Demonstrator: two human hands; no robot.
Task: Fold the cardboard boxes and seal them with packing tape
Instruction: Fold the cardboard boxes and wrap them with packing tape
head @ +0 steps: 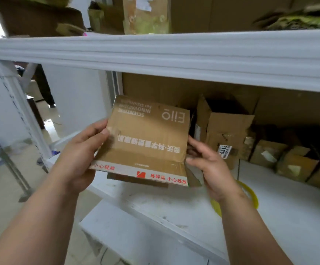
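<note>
Held cardboard box (147,138), open cartons (229,131) just behind, white shelf beam (174,58) above

Flattened box (147,138) sits between both hands, opened boxes (226,129) behind-right.
</note>
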